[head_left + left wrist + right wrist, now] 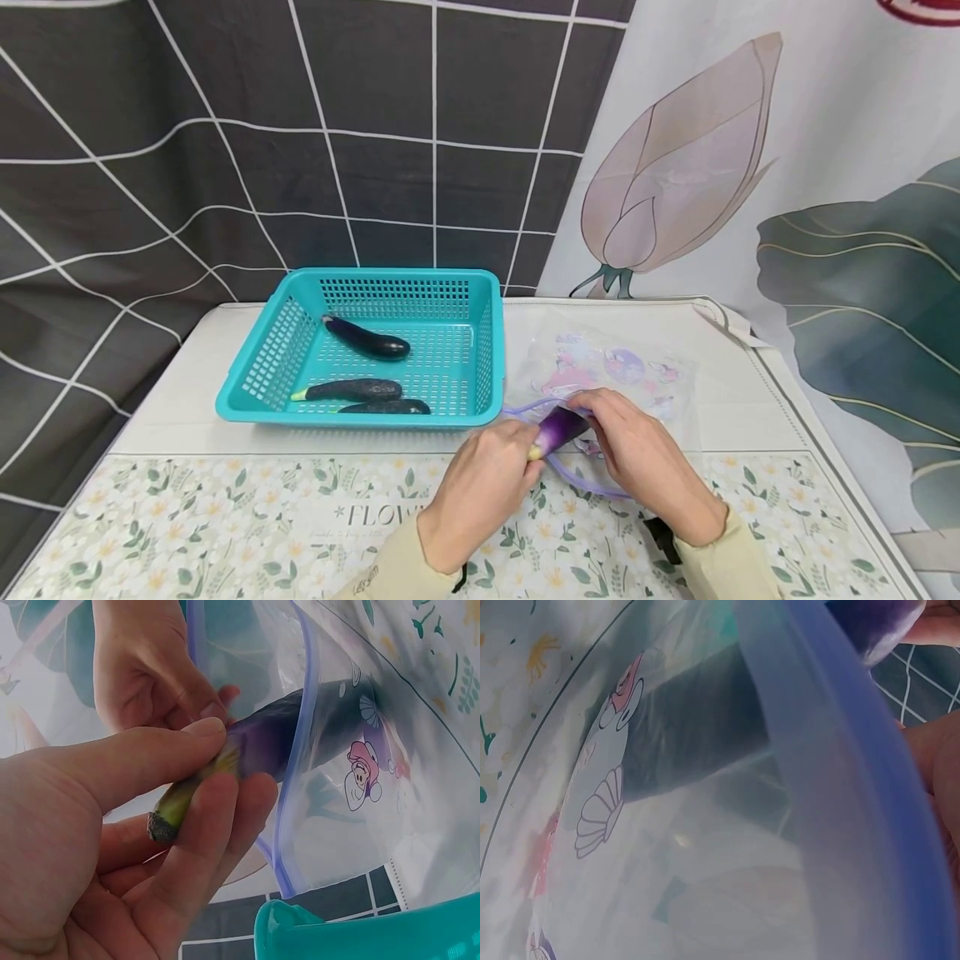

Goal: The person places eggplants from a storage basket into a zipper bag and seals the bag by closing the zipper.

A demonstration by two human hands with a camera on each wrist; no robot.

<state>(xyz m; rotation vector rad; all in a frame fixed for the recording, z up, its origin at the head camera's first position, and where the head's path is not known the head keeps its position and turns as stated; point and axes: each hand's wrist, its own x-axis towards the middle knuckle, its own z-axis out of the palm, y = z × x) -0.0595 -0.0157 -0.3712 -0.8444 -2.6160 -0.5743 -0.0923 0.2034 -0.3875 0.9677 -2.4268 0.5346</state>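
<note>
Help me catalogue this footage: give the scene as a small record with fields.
Left hand: pinches an eggplant near its stem end
Right hand: at the mouth of a clear bag, apparently holding its purple rim
Placement: eggplant partly inside the bag, stem end outside
Basket: teal, left of the bag in the head view
Contents: one glossy eggplant, two duller dark vegetables
Near surface: floral mat

Soft light glints on the far, long dark-purple eggplant point(367, 340); in the dim right wrist view, the blue plastic zip strip point(892, 780) blurs.
</note>
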